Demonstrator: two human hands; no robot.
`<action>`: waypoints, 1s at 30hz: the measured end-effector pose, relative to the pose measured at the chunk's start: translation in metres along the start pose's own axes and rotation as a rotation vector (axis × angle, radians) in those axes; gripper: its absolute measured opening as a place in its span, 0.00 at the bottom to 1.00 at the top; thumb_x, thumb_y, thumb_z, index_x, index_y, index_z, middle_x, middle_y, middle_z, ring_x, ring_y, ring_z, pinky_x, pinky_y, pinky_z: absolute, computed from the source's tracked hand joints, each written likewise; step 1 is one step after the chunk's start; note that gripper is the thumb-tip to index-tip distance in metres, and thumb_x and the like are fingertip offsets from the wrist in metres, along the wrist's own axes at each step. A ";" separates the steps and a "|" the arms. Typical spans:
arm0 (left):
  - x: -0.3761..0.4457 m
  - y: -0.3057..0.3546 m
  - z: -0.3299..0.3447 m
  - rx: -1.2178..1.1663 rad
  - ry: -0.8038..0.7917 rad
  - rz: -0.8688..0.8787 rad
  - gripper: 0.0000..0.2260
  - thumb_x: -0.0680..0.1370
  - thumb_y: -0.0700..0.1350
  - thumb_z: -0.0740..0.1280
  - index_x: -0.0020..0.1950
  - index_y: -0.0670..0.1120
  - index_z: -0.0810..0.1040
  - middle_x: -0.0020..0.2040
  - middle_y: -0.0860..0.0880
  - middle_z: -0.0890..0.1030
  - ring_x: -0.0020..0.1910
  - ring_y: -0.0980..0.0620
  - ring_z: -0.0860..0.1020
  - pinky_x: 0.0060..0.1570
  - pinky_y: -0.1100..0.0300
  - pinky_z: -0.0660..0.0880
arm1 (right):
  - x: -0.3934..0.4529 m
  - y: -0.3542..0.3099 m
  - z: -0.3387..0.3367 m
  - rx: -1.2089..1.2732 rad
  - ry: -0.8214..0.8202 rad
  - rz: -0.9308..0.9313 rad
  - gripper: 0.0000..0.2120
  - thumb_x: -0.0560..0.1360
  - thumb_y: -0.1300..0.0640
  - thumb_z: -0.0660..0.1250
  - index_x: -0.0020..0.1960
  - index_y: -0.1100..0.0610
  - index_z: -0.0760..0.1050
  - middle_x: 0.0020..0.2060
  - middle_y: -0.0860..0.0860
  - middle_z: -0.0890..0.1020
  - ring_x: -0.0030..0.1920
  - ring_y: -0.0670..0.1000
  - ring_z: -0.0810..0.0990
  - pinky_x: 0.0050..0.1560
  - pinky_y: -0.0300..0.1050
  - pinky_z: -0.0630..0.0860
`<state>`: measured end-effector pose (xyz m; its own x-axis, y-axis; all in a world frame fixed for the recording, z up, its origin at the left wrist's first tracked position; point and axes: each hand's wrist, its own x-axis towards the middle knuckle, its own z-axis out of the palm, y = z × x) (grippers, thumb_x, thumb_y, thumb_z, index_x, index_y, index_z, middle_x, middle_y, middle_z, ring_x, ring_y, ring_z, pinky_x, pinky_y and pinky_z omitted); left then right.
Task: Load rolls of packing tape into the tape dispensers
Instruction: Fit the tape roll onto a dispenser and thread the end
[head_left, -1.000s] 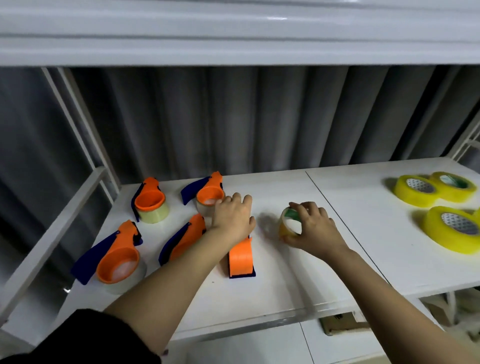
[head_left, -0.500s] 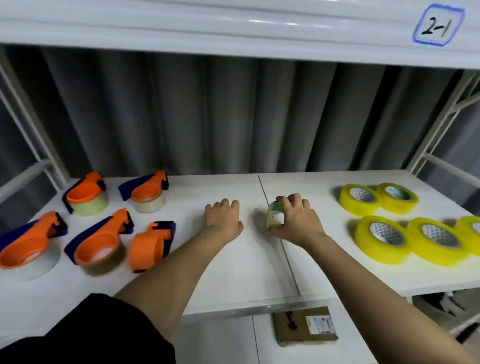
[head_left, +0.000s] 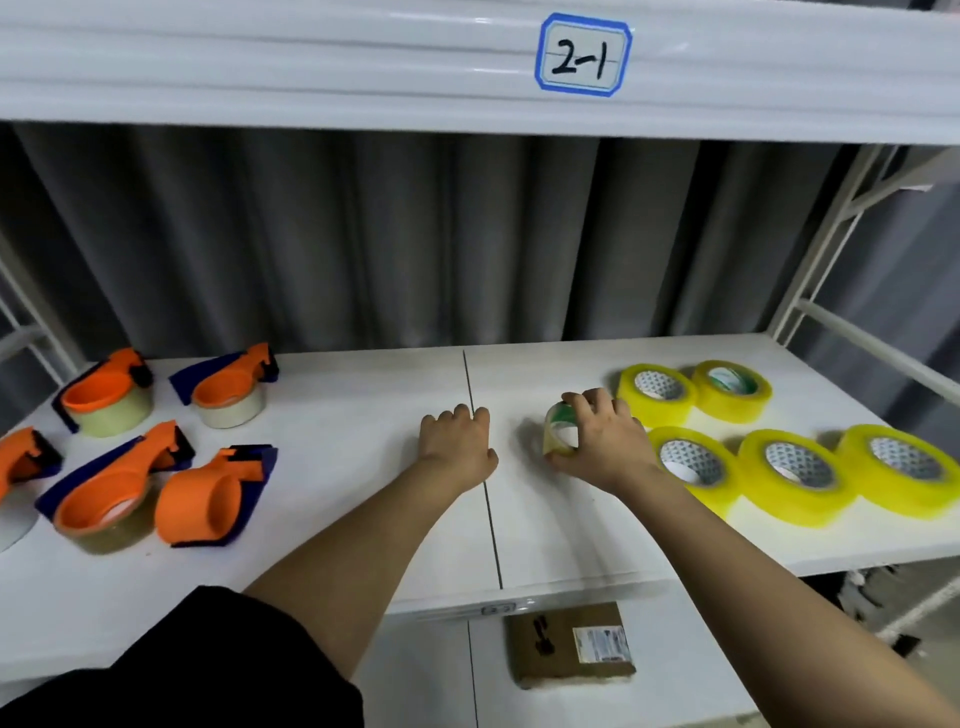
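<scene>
My right hand (head_left: 597, 441) grips a small, nearly used-up tape roll (head_left: 558, 431) with a green and white core, standing on edge on the white shelf (head_left: 363, 545). My left hand (head_left: 457, 441) rests on the shelf at the seam, knuckles up, holding nothing. Several orange and blue tape dispensers lie at the left; the nearest one (head_left: 208, 499) lies on its side with its hub bare, while another (head_left: 109, 499) beside it holds clear tape. Several full yellow tape rolls (head_left: 795, 473) lie flat at the right.
Two more loaded dispensers (head_left: 104, 395) (head_left: 231, 387) sit near the grey curtain at the back left. A shelf beam overhead carries a "2-1" label (head_left: 583, 54). A brown parcel (head_left: 571, 649) lies on the lower shelf. White frame posts stand at the right.
The view has swung right. My right hand has carried the small roll rightward toward the yellow rolls. My left hand has left the bare dispenser and now rests mid-shelf.
</scene>
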<state>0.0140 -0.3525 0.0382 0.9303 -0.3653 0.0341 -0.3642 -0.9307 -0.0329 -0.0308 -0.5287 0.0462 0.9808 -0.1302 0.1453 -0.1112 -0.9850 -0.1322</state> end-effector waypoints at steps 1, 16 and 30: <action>0.001 0.005 0.000 -0.011 0.002 0.011 0.18 0.79 0.51 0.59 0.65 0.44 0.67 0.61 0.44 0.73 0.59 0.44 0.73 0.55 0.54 0.65 | -0.002 0.003 -0.001 -0.002 0.005 0.009 0.37 0.69 0.40 0.68 0.73 0.50 0.60 0.66 0.52 0.66 0.64 0.57 0.66 0.58 0.50 0.69; 0.035 0.115 -0.012 -0.040 0.065 0.181 0.18 0.78 0.52 0.59 0.65 0.45 0.68 0.62 0.44 0.73 0.61 0.43 0.73 0.57 0.52 0.66 | -0.001 0.106 -0.021 0.013 0.082 0.091 0.38 0.69 0.37 0.67 0.74 0.51 0.60 0.67 0.53 0.66 0.67 0.58 0.65 0.61 0.51 0.69; 0.074 0.254 -0.006 -0.089 0.036 0.075 0.18 0.78 0.53 0.60 0.64 0.45 0.70 0.61 0.44 0.74 0.60 0.43 0.74 0.57 0.53 0.68 | 0.035 0.251 -0.029 -0.001 -0.011 -0.085 0.39 0.69 0.38 0.68 0.74 0.51 0.60 0.66 0.55 0.66 0.65 0.59 0.67 0.62 0.52 0.69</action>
<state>-0.0101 -0.6164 0.0379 0.8985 -0.4332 0.0710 -0.4370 -0.8979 0.0523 -0.0293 -0.7842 0.0469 0.9883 -0.0450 0.1455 -0.0277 -0.9926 -0.1186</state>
